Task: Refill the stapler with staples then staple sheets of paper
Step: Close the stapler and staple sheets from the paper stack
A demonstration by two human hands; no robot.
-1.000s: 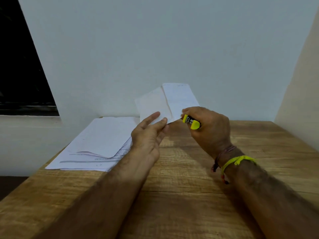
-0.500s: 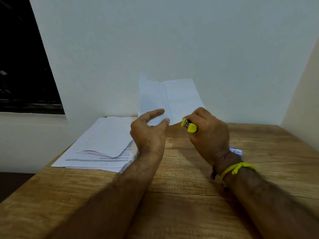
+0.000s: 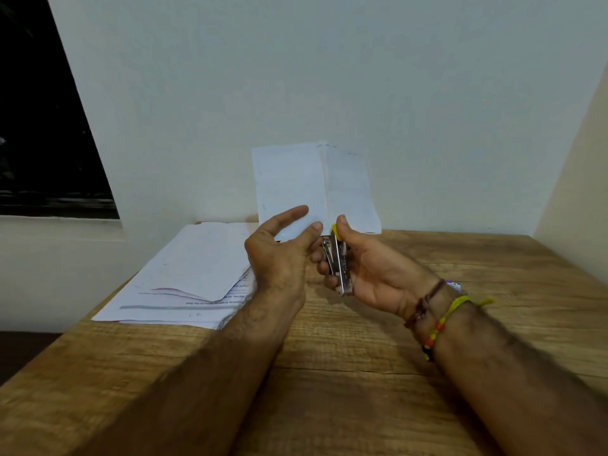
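- Stapler [image 3: 338, 261] first: one stapler shows, small, metal with a yellow cap, and it sits in the right hand, not on the counter [image 3: 329, 373].
- At far left, a loose pile of paper [image 3: 184, 281] lies flat on the counter; the count of sheets cannot be told.
- Left hand [image 3: 279, 255] hovers just left of the stapler, its grip wide, fingers spread and relaxed, holding nothing.
- Behind both hands a folded sheet [image 3: 316, 185] leans against the wall; one such sheet shows.
- Right hand [image 3: 371, 268] lies palm up, its grip narrow around the stapler, thumb on the yellow cap.
- Stapler's long axis runs away from the person, yellow end far, metal end toward the wrist.
- Left hand is the nearer free hand, almost touching, so it likely works the stapler next.
- No staples are visible, so whether the refill is done cannot be told.
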